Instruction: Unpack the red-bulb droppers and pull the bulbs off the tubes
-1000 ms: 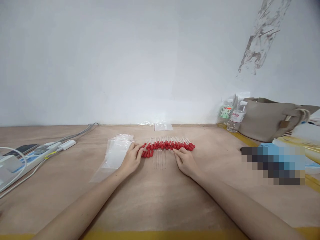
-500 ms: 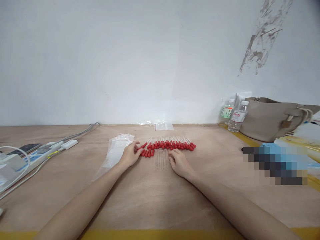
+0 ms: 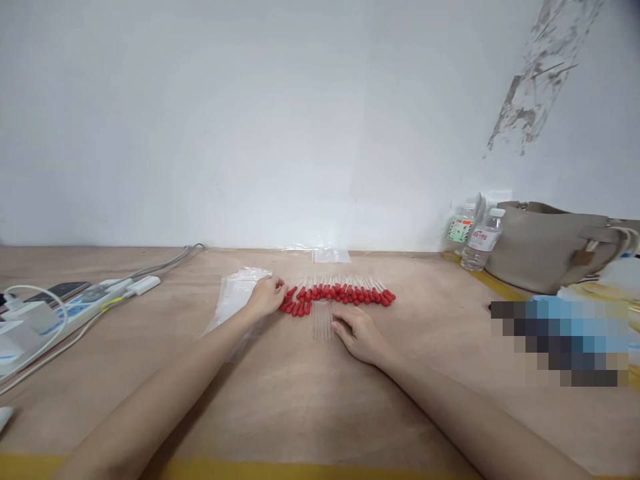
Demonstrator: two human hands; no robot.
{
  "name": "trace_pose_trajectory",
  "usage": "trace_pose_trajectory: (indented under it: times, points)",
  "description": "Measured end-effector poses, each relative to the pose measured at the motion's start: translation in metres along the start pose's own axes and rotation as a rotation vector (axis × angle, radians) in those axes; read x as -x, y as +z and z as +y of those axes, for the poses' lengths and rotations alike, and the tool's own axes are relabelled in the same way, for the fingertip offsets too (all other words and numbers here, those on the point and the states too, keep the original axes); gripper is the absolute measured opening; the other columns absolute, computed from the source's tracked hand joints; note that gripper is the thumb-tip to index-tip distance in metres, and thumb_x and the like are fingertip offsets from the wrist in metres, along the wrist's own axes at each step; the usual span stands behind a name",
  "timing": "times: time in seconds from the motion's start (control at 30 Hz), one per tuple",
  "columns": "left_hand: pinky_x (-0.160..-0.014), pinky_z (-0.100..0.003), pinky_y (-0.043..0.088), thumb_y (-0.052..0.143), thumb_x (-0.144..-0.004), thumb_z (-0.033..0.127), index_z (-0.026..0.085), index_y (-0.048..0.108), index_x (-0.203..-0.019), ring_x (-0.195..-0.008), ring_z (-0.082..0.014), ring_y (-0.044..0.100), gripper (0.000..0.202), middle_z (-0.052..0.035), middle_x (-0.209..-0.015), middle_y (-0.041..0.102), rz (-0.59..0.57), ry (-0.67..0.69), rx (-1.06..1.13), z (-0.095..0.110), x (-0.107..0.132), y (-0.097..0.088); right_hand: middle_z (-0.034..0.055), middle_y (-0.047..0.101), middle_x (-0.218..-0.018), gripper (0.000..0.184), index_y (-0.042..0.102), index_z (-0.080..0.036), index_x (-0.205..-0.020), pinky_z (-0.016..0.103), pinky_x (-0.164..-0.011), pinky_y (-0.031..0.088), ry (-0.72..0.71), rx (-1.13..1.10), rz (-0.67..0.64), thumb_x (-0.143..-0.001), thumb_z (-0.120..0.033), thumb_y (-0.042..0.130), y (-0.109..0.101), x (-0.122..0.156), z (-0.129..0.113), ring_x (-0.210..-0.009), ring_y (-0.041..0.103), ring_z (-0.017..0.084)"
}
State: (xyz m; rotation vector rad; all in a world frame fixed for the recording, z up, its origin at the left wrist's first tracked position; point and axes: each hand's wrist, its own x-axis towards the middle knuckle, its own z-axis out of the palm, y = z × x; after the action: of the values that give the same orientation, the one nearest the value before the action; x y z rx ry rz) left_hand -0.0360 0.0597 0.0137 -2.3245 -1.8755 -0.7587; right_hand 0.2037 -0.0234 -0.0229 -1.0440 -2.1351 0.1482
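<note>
Many thin pale sticks with red ends (image 3: 345,293) lie side by side in a long row across the wooden table, their thin parts pointing away from me. At the row's left end is my left hand (image 3: 267,295), its fingers curled together; whatever they hold is hidden. Closer to me, a group of thin clear sticks (image 3: 322,323) lies below the red ends, pointing toward me. My right hand (image 3: 361,332) rests on the table just right of them, thumb and forefinger slightly apart at the outermost stick. Clear plastic bags (image 3: 233,300) lie partly under my left forearm.
A power strip (image 3: 75,312) with plugs, cables and a phone (image 3: 63,293) sits at the left. To the right stand two plastic bottles (image 3: 483,241) and a grey bag (image 3: 545,247), with a pixelated patch in front. Another small clear bag (image 3: 332,255) lies against the wall.
My left hand's fingers have curled in and lifted slightly at the row's left end. My right hand has shifted slightly toward me beside the clear sticks. The view has turned a little.
</note>
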Motion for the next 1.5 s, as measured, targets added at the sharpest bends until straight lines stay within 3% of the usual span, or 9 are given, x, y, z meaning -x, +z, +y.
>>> trace_pose_trajectory:
  times: [0.17,0.4,0.6,0.73,0.9,1.07,1.27,1.33,1.5]
  points:
    - [-0.068,-0.028,0.042,0.047,-0.07,0.036,0.018,0.063,-0.066,-0.079,-0.0229,0.06,0.025,-0.0086,-0.073,0.065,-0.108,-0.076,-0.078,0.004,-0.024,0.007,0.0055,0.062,-0.078,0.022,0.062,-0.019,-0.078,0.03,-0.075,0.038,-0.104,0.048,-0.052,-0.085,-0.027,0.042,0.001,0.001,-0.001,-0.081,0.053,0.017]
    - [-0.054,-0.026,0.041,0.054,-0.061,0.038,0.018,0.06,-0.052,-0.064,-0.0232,0.061,0.023,-0.0087,-0.06,0.065,-0.211,-0.172,-0.081,0.004,-0.039,0.018,0.0041,0.062,-0.077,0.025,0.062,-0.02,-0.078,0.031,-0.074,0.037,-0.094,0.067,0.001,-0.086,-0.029,0.04,0.001,0.004,0.0,-0.08,0.051,0.016]
    - [-0.054,-0.026,0.039,0.051,-0.069,0.032,0.018,0.053,-0.048,-0.062,-0.0224,0.06,0.026,-0.0075,-0.051,0.059,-0.125,-0.19,-0.038,0.006,-0.038,0.013,0.0045,0.061,-0.077,0.025,0.061,-0.019,-0.077,0.031,-0.073,0.037,-0.056,0.076,0.045,-0.086,-0.028,0.039,-0.001,0.005,-0.001,-0.078,0.05,0.016]
    - [-0.055,-0.026,0.039,0.042,-0.079,0.031,0.015,0.055,-0.068,-0.065,-0.0202,0.058,0.023,-0.007,-0.064,0.06,0.032,-0.181,0.034,0.011,-0.026,0.0,0.0051,0.059,-0.079,0.023,0.059,-0.017,-0.074,0.03,-0.073,0.038,-0.02,0.088,0.041,-0.085,-0.027,0.041,0.0,0.005,0.002,-0.078,0.051,0.016]
    - [-0.061,-0.023,0.043,0.029,-0.087,0.035,0.016,0.048,-0.095,-0.066,-0.0131,0.057,0.028,-0.0024,-0.076,0.059,0.185,-0.063,0.201,0.026,0.011,-0.003,0.0067,0.06,-0.085,0.02,0.059,-0.017,-0.079,0.032,-0.077,0.039,-0.009,0.102,-0.021,-0.084,-0.026,0.042,0.003,0.004,0.008,-0.086,0.052,0.018]
    - [-0.066,-0.028,0.046,0.036,-0.086,0.029,0.018,0.054,-0.097,-0.068,-0.0136,0.056,0.024,-0.0045,-0.084,0.057,0.137,0.172,0.475,0.047,0.046,0.011,0.0093,0.059,-0.101,0.024,0.059,-0.018,-0.093,0.037,-0.085,0.039,0.023,0.034,0.002,-0.084,-0.03,0.04,0.005,0.004,0.012,-0.099,0.05,0.021]
    - [-0.078,-0.031,0.042,0.041,-0.085,0.023,0.02,0.057,-0.09,-0.086,-0.0164,0.052,0.017,-0.0037,-0.089,0.054,0.14,0.336,0.398,0.067,0.066,0.013,0.0094,0.062,-0.091,0.044,0.056,-0.017,-0.099,0.034,-0.073,0.047,0.433,-0.51,0.309,-0.087,-0.045,0.024,-0.001,0.006,0.035,-0.079,0.059,0.017]
    - [-0.078,-0.03,0.042,0.041,-0.084,0.021,0.02,0.055,-0.09,-0.087,-0.0162,0.052,0.016,-0.0038,-0.09,0.053,0.136,0.396,0.387,0.069,0.068,0.013,0.0089,0.062,-0.088,0.046,0.054,-0.016,-0.1,0.033,-0.069,0.049,0.514,-0.624,0.338,-0.086,-0.049,0.026,-0.005,0.008,0.04,-0.072,0.06,0.016]
    - [-0.077,-0.032,0.04,0.045,-0.082,0.021,0.018,0.054,-0.087,-0.086,-0.0178,0.05,0.011,-0.0047,-0.09,0.055,0.158,0.48,0.279,0.069,0.068,0.016,0.0051,0.062,-0.082,0.037,0.057,-0.017,-0.095,0.029,-0.065,0.045,0.316,-0.44,0.184,-0.081,-0.047,0.042,-0.016,0.013,0.027,-0.072,0.057,0.016]
